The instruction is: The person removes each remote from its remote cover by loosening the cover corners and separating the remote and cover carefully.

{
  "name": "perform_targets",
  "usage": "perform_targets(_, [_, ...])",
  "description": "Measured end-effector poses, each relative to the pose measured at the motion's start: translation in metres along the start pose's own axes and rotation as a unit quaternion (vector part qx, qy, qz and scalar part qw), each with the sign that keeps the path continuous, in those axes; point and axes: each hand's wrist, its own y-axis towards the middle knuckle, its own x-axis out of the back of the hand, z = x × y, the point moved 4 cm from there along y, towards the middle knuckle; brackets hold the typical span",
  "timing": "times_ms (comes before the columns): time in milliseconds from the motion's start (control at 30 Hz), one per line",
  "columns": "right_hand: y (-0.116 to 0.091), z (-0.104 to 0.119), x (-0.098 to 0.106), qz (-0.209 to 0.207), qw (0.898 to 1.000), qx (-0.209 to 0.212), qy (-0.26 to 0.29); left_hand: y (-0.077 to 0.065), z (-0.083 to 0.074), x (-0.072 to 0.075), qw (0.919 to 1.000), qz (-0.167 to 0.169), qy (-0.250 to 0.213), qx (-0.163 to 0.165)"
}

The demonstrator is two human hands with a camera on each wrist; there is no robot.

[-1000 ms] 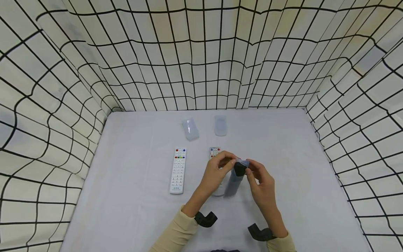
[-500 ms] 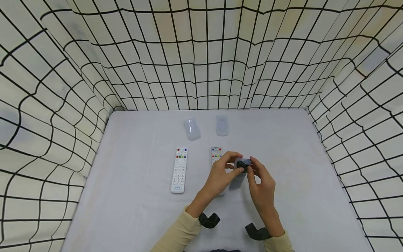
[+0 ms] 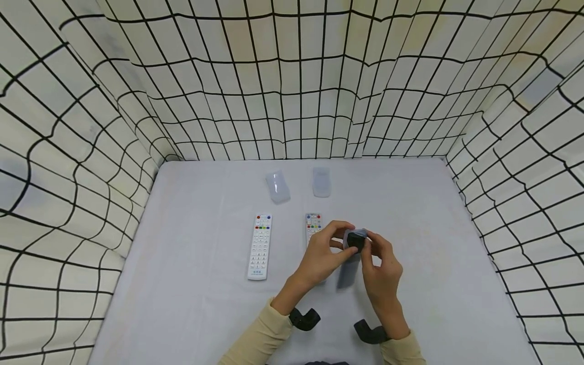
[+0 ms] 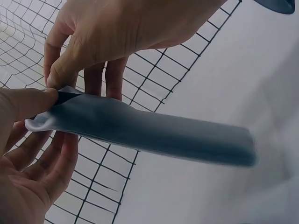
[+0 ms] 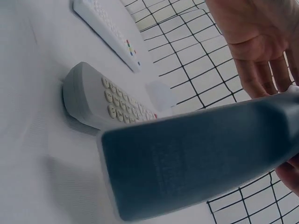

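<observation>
Head view: one dark oblong item (image 3: 356, 242) in a translucent sleeve (image 3: 348, 274); mouth end clamped between left hand (image 3: 323, 254) and right hand (image 3: 382, 271), fingers of both pinching; remaining length on the person's side of the grip.
Left wrist view: a thumb at the mouth; sleeve projecting beyond the grip.
Right wrist view: far end unheld, overlapping one white remote (image 5: 93, 93); contact cannot be told.

walls (image 3: 288, 80): pale, black-gridded, back and both sides | table (image 3: 191, 228): white, smooth-topped
</observation>
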Motion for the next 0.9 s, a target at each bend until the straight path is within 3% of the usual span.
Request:
perform_targets(200, [0.003, 0.002, -0.001, -0.020, 1.000, 0.001, -0.021, 0.001, -0.006, -0.001, 0.9998, -0.001, 0.010, -0.020])
perform_targets(433, [0.005, 0.003, -0.002, -0.025, 0.999, -0.030, -0.036, 0.000, -0.006, 0.000, 0.9998, 0.012, 0.003, -0.014])
perform_targets(700, [0.010, 0.003, 0.002, 0.000, 0.996, -0.084, -0.015, -0.001, -0.006, 0.000, 0.9995, 0.017, -0.008, -0.025])
perform_targets(900, [0.014, -0.002, 0.004, 0.050, 0.991, -0.117, 0.036, -0.002, -0.003, 0.004, 0.9992, 0.019, -0.024, -0.027])
